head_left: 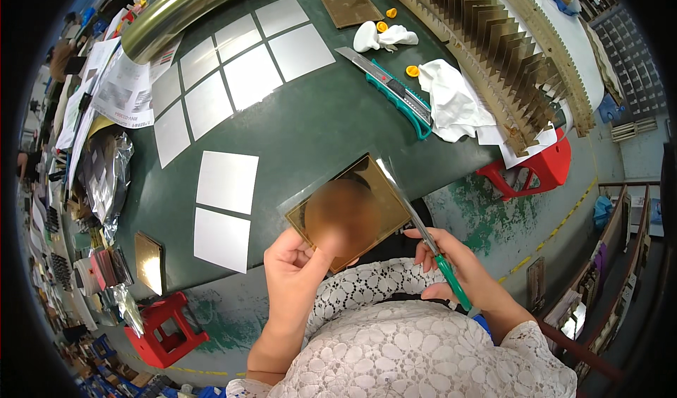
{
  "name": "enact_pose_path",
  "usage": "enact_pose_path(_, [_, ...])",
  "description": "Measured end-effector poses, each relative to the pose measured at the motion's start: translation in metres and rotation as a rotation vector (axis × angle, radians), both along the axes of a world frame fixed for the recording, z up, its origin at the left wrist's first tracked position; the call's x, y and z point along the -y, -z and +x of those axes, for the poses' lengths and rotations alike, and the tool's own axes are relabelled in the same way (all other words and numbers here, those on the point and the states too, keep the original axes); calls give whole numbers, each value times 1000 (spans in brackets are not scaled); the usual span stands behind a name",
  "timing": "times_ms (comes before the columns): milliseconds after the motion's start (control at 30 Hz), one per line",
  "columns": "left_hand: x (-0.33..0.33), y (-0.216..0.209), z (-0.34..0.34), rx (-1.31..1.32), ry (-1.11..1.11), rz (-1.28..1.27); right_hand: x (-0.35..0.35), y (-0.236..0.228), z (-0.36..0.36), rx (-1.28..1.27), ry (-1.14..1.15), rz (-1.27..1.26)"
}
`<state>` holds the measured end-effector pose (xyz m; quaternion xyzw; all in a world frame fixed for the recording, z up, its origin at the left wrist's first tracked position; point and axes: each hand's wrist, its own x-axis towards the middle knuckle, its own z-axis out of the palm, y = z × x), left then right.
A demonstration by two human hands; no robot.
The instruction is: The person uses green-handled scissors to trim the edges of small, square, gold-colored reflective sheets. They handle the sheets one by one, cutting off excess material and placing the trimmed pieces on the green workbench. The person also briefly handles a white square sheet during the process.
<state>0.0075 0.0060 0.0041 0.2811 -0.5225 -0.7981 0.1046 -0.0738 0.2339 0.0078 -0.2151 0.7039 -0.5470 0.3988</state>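
My left hand [300,260] grips the lower left side of a shiny brass-coloured plate [388,211], its thumb lying on the face. Clear film sticks out past the plate's edges. In my right hand [465,264] is a pair of what looks like green-handled scissors [450,279]; their long metal blades run along the plate's right edge. The plate is tilted above the table's near edge, and a blurred reflection covers its middle. Two silvery square sheets [224,211] lie on the table to the left of it.
More silvery sheets [250,74] lie in rows on the green table [310,123]. A green utility knife [395,91], white cloth [451,102] and yellow finger cots [412,71] lie beyond. A slotted rack [493,38] holds plates at right. Red stools [166,331] stand below.
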Motion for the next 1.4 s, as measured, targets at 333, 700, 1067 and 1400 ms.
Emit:
enact_pose_path(333, [0, 7, 4, 59, 10, -47, 1, 2, -1, -75, 28, 47])
enact_pose_path(700, [-5, 12, 23, 176, 304, 107, 16, 7, -13, 336, 113, 138])
enact_pose_path(1067, [25, -11, 17, 46, 65, -62, 2, 4, -3, 455, 86, -128])
enact_pose_path(1400, [12, 6, 13, -7, 15, 250, -8, 1, 5, 333, 68, -115])
